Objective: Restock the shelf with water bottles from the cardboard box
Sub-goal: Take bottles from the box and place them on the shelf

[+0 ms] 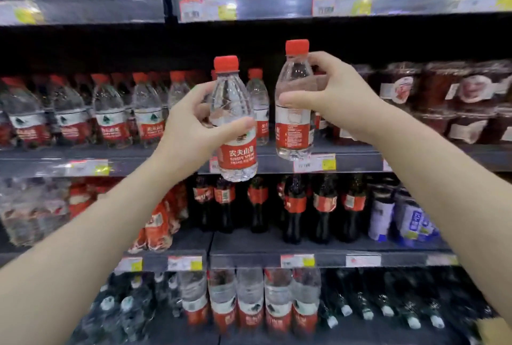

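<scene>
Two hands (188,125) (335,95), two held water bottles (237,156) (293,131).

The left bottle (237,156), gripped by the left hand (188,128), is clear, ribbed, glossy plastic with a smooth red film label and a matt cap. The right bottle (293,128), in the right hand (340,98), looks alike. Below the hands, the shelf edge (357,163) is dull grey, with paper price tags (314,163).

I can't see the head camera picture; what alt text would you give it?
The left hand holds one red-capped water bottle and the right hand a second bottle, caps up, before a shop shelf. Matching bottles stand on that shelf.
</scene>
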Available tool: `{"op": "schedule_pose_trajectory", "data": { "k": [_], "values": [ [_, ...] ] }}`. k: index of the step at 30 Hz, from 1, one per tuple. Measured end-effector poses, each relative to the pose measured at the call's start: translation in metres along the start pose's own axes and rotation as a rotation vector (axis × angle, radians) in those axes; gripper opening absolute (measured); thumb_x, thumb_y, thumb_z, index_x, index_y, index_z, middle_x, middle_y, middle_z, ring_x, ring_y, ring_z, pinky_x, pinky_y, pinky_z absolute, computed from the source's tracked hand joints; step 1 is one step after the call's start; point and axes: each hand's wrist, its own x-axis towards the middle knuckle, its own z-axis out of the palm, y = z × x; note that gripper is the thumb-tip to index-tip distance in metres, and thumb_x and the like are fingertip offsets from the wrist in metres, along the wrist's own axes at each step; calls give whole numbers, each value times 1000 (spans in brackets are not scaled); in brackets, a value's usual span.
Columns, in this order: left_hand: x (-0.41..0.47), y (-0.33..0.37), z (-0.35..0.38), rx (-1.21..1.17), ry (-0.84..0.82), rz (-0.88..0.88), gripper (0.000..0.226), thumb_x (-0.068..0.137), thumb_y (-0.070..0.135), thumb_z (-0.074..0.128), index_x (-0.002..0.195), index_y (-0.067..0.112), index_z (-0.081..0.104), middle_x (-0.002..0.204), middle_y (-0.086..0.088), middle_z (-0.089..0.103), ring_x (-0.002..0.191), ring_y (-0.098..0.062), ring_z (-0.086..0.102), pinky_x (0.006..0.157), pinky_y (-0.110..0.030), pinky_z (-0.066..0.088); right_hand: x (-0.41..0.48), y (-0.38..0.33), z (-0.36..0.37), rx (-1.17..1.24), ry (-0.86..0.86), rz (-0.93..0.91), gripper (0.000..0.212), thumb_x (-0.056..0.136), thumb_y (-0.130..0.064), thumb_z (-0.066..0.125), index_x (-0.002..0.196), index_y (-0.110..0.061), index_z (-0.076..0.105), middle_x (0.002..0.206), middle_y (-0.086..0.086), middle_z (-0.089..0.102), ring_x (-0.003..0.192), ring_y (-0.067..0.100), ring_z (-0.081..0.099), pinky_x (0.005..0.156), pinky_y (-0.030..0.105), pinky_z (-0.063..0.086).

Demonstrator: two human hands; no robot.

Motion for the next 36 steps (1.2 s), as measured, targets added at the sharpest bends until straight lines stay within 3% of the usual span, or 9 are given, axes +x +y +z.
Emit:
{"op": "schedule_pose_trajectory", "data": {
  "k": [5, 9, 13, 18, 24, 26, 29, 33, 36],
  "values": [
    [-6, -8, 8, -28, -48, -48, 59, 81, 25, 89, 132, 36, 62, 107, 11, 78, 93, -3, 76, 69, -13, 57, 24, 24, 1, 34, 88, 67, 58, 79, -28, 87, 129, -35, 59, 106, -7, 74, 91, 5, 71, 75, 26, 57],
    [4, -12, 8, -9, -96, -52, 63, 78, 32, 90, 133, 40, 61, 115, 8, 77, 101, -11, 76, 80, -27, 64, 54, 50, 6, 23, 85, 97, 63, 77, -29, 88, 130, -39, 55, 112, -3, 72, 99, 12, 70, 86, 37, 59],
    [15, -14, 9, -23, -107, -44, 64, 76, 33, 89, 134, 38, 61, 114, 5, 77, 95, -13, 78, 76, -25, 64, 80, 74, 10, 9, 99, 136, 70, 76, -31, 89, 135, -34, 53, 114, -3, 70, 103, 14, 69, 87, 35, 58],
    [21, -23, 14, -50, -116, -44, 62, 79, 22, 89, 133, 35, 62, 111, 17, 76, 97, -7, 76, 73, -20, 61, 108, 101, 27, -1, 158, 194, 75, 72, -32, 90, 137, -28, 53, 112, -2, 69, 103, 17, 68, 90, 39, 58],
    [20, -34, 18, -51, -152, -46, 67, 70, 33, 88, 132, 41, 62, 112, 12, 77, 98, -8, 75, 77, -26, 63, 117, 113, 40, -49, 111, 225, 89, 82, -37, 83, 156, -25, 35, 146, 1, 55, 131, 25, 55, 102, 40, 51],
    [19, -36, 18, -55, -154, -45, 67, 68, 36, 87, 129, 47, 61, 112, 17, 77, 102, -8, 75, 81, -29, 64, 115, 111, 39, -116, 95, 267, 94, 83, -35, 83, 159, -23, 29, 142, 1, 55, 122, 24, 57, 90, 36, 55],
    [21, -38, 18, -49, -149, -47, 67, 70, 36, 91, 128, 49, 61, 112, 18, 77, 103, -8, 75, 81, -31, 64, 106, 115, 38, -156, 114, 324, 71, 84, -22, 82, 143, -11, 44, 123, 5, 62, 89, 17, 58, 63, 26, 48],
    [23, -39, 21, -53, -132, -52, 69, 66, 38, 88, 129, 46, 61, 107, 14, 78, 91, -9, 76, 74, -27, 62, 101, 126, 43, -131, 159, 291, 65, 86, -24, 81, 141, -13, 49, 119, 2, 63, 93, 15, 56, 66, 19, 44],
    [25, -41, 21, -55, -130, -39, 69, 71, 32, 95, 131, 41, 62, 105, 10, 79, 88, -11, 77, 74, -28, 62, 103, 130, 51, -98, 195, 281, 67, 87, -23, 80, 145, -16, 46, 126, 6, 64, 93, 17, 56, 78, 27, 47]
  ]
}}
